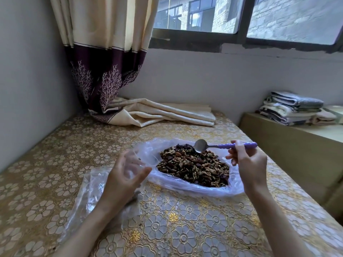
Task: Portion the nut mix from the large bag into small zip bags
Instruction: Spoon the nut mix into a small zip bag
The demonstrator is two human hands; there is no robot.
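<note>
Spoon over the open nut bag

Right hand (246,160) grips the purple-handled spoon (219,146) above the nut mix (194,167); left hand (124,175) fingers pinch a small zip bag (136,160) open.

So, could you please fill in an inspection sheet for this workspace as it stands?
Surface: table under a gold floral cover.
Job's things: large bag lying open, nut mix heaped inside; small zip bags stacked at left.
Clutter: folded cloth at the far edge.
Grippers: left hand holds a clear small bag; right hand grips a purple-handled spoon, bowl at the nuts.
Cables: nothing seen.
Surroundings: curtain, window, folded towels on a side ledge.
</note>
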